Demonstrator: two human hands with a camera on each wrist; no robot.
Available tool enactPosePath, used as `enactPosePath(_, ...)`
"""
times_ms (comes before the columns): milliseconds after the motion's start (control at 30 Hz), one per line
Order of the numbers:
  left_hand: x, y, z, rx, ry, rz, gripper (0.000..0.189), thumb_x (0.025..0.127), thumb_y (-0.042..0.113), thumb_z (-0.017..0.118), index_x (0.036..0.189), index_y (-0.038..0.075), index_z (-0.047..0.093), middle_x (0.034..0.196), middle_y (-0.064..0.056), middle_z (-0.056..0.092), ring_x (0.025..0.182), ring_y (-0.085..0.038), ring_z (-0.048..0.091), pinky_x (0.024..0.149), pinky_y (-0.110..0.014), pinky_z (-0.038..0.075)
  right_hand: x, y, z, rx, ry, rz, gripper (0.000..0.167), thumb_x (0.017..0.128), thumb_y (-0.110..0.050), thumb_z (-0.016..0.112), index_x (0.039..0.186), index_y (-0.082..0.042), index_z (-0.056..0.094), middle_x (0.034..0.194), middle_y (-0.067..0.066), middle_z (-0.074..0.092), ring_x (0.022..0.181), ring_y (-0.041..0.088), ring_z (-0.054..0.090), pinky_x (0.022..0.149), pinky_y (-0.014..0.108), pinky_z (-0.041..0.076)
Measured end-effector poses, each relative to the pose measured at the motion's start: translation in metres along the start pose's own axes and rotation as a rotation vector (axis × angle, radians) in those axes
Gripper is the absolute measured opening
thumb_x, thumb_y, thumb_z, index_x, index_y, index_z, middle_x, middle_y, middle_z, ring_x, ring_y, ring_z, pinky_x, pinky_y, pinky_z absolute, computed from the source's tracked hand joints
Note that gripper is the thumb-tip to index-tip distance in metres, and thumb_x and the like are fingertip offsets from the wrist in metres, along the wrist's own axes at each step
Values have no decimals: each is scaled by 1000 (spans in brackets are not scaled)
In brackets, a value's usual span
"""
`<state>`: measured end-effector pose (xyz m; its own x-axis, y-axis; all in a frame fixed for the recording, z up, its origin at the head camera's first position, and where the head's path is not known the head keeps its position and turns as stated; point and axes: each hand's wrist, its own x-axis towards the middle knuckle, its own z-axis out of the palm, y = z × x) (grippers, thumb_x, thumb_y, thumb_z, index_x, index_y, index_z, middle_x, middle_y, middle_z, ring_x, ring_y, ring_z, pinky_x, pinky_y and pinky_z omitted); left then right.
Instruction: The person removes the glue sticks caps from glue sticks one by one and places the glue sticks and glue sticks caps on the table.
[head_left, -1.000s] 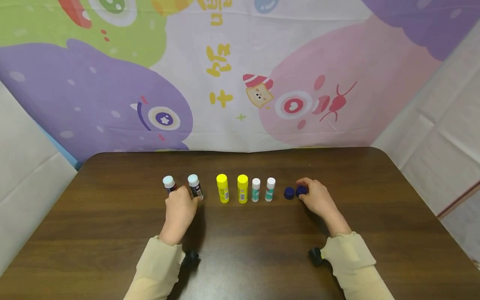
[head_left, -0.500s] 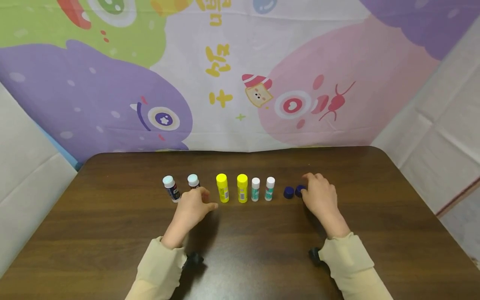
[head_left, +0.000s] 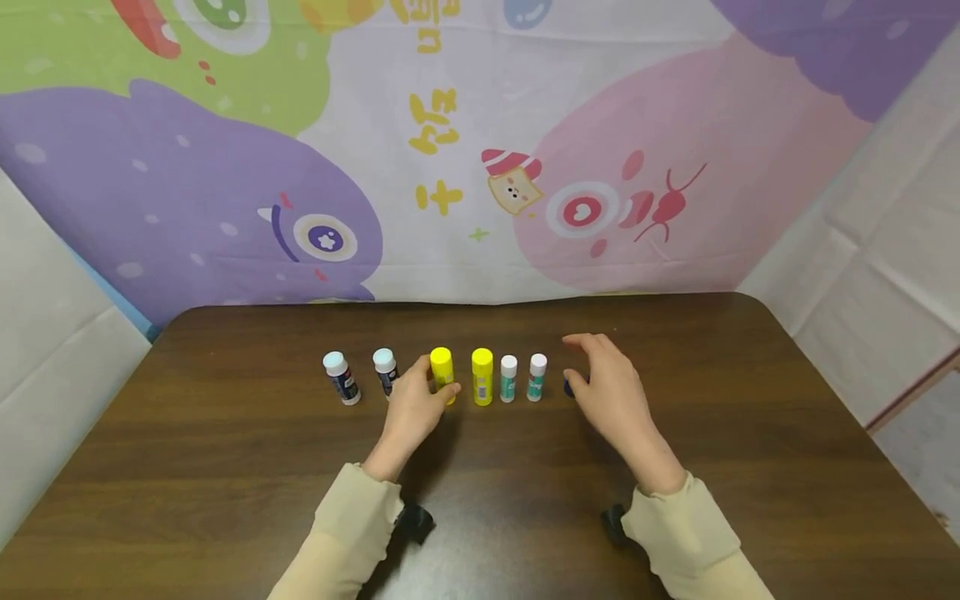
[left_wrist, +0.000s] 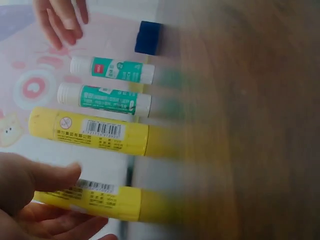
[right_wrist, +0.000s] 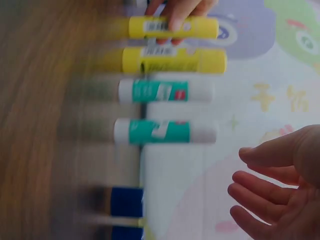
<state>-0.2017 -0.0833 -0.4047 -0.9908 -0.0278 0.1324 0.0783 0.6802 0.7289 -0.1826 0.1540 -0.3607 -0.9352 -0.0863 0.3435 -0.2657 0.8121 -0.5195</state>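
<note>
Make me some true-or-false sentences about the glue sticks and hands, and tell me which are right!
1. The left hand is curled around one yellow glue stick. True.
2. The right hand holds nothing. True.
3. The other yellow glue stick lies on its side. False: it stands upright.
4. The green-labelled glue sticks have white caps. True.
5. The small blue cylinders are nearer the left hand. False: they are nearer the right hand.

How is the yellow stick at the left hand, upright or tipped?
Upright: the head view shows the yellow stick on end, much like its yellow neighbour, with the left hand around it.
</note>
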Motion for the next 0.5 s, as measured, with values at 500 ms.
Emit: enactPosePath(500,-35,28,-19,94,101,296,32,71,18,77,97,4,65,85,-7,62,76,-22,58,69,-35,48,-17,-43,0,244,-61,-190,43,73,-23,76,109,-7,61,97,2,62,82,13,60,73,27,51)
